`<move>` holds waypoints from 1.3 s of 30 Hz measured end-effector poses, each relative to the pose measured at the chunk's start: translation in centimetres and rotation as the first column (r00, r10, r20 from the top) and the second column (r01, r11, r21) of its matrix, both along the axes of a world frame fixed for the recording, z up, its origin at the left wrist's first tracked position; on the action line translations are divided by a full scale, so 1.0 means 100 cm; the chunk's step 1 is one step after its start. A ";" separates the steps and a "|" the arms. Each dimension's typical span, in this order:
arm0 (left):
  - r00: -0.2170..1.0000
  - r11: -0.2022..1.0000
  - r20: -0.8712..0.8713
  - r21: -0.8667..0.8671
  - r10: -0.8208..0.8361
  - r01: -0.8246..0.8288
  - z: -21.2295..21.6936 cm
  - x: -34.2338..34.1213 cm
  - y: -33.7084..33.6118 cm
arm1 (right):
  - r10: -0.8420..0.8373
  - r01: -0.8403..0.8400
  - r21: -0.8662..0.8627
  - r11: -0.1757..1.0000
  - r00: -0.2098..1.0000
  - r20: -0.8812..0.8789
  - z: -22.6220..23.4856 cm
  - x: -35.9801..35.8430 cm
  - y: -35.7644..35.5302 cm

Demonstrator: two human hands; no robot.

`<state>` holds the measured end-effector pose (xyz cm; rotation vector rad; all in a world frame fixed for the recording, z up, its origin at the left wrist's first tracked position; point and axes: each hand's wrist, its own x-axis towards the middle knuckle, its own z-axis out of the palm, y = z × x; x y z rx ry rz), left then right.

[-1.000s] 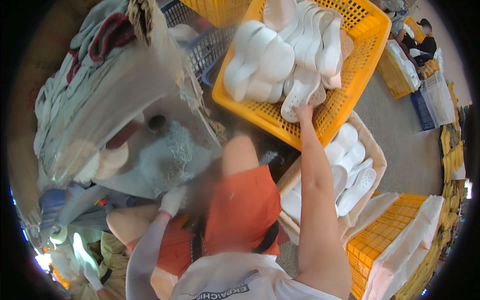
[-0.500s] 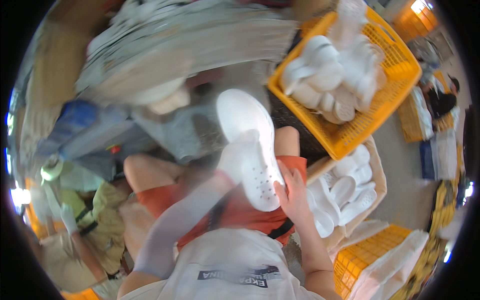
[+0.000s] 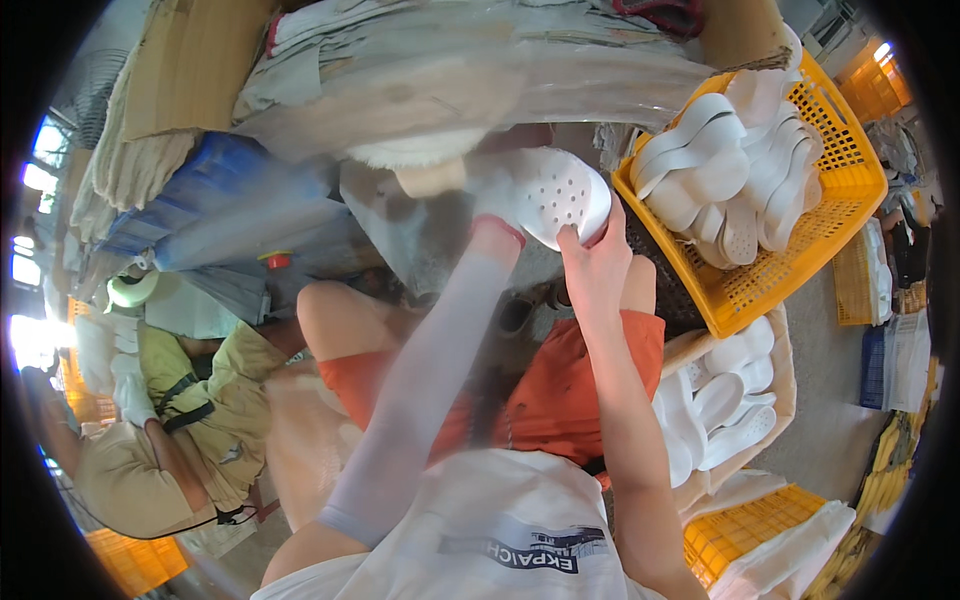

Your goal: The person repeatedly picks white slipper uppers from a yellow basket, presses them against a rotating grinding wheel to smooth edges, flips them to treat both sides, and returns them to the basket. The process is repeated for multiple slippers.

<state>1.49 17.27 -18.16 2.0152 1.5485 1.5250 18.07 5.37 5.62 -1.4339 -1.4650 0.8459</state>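
the white sole [image 3: 553, 192] has risen, both hands gripping (left hand [image 3: 497, 203] gloved, right hand [image 3: 592, 268] bare).

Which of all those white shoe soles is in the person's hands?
The white sole with small holes, raised between the left hand and right hand. The rest lie piled in the yellow basket.

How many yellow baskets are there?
4, maybe more hidden. One big yellow basket full of white soles sits at upper right, another at lower right, a third behind at the right edge, a fourth top right.
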 end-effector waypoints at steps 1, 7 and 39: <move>0.865 0.978 0.460 0.047 -0.202 0.203 0.002 0.000 0.002 | 0.001 -0.001 0.013 1.000 1.000 0.009 0.001 -0.002 0.002; 0.488 0.931 0.871 -0.220 0.053 0.292 0.036 -0.004 -0.014 | 0.023 -0.024 0.008 1.000 0.995 0.096 0.010 -0.014 0.004; 0.928 0.658 0.255 -0.753 0.270 0.016 0.174 -0.056 -0.129 | 0.156 -0.114 -0.261 0.959 0.977 0.143 -0.025 -0.054 0.084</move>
